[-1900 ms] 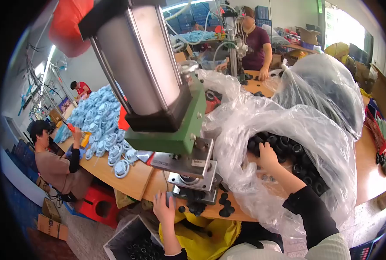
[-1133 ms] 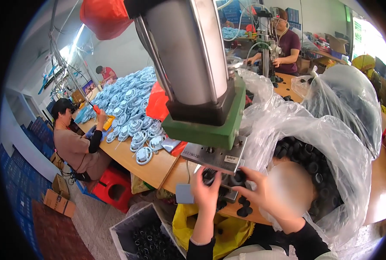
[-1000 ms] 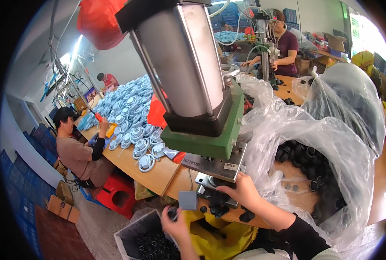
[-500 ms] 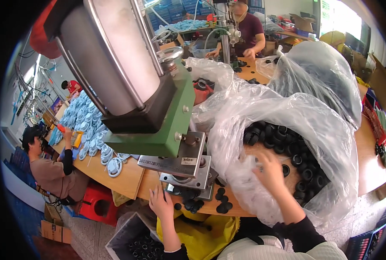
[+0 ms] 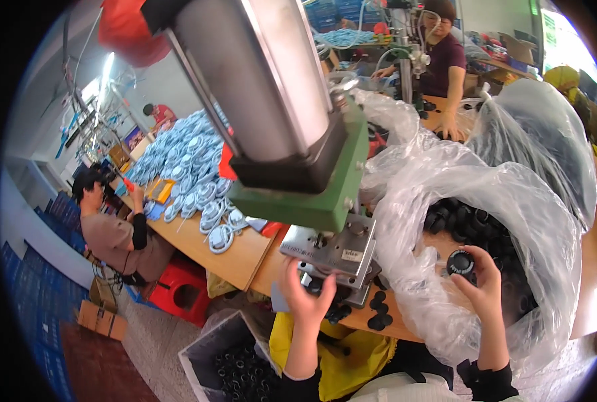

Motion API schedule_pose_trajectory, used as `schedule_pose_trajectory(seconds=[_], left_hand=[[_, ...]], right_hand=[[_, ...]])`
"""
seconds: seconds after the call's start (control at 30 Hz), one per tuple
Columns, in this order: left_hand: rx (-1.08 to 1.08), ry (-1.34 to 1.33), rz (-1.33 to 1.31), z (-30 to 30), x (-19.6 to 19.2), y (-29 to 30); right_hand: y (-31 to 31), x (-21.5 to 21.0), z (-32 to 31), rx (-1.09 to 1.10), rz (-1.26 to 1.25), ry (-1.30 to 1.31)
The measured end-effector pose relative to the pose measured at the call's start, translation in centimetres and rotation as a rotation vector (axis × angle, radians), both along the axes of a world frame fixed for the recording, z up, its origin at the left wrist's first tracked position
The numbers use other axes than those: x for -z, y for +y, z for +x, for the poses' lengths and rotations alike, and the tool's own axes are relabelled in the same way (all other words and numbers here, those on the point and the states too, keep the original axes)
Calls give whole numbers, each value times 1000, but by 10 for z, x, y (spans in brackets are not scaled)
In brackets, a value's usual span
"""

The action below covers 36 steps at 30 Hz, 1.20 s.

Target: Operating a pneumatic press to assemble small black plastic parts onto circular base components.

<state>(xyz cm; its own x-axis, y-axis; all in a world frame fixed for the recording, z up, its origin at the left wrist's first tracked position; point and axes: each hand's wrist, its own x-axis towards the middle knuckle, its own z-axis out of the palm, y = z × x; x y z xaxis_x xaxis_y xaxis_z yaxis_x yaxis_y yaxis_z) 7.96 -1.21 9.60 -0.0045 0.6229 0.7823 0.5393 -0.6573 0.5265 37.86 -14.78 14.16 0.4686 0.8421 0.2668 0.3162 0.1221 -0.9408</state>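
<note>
My right hand (image 5: 480,285) pinches a round black cap (image 5: 460,262) with pale marking on its face, thumb on one side and fingers on the other. It is raised over the open mouth of a clear plastic bag (image 5: 412,278) with many black ring-shaped caps (image 5: 476,224) inside. My left hand (image 5: 304,295) is at the front of the press's metal die block (image 5: 338,248), thumb and fingers spread apart. Something dark shows between them under the upper plate, too shaded to make out. Loose black pieces (image 5: 380,311) lie on the table to its right.
The green press head (image 5: 298,201) with its large grey cylinder (image 5: 258,74) stands over the die. A bin (image 5: 194,358) of black rings and a yellow bag (image 5: 358,362) are below the table edge. Light-blue coiled parts (image 5: 184,154) are heaped left; co-workers sit left and behind.
The view has swung left. My right hand has come back from the bag's contents and now holds a black cap. My left hand has moved up from the table edge to the die.
</note>
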Motion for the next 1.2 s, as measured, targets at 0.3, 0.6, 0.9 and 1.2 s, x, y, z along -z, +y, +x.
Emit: schedule_pose_trajectory(seconds=[0.3, 0.6, 0.9, 1.2], left_hand=[[14, -167, -133, 32, -7, 18], [-562, -66, -161, -68, 66, -57], [-409, 288, -239, -110, 73, -33], [-354, 585, -374, -76, 91, 10]], right_hand=[[35, 15, -83, -292, 86, 118], [103, 14, -156, -318, 167, -103], [108, 8, -142, -436, 30, -134], [-13, 96, 36, 440, -730, -884]])
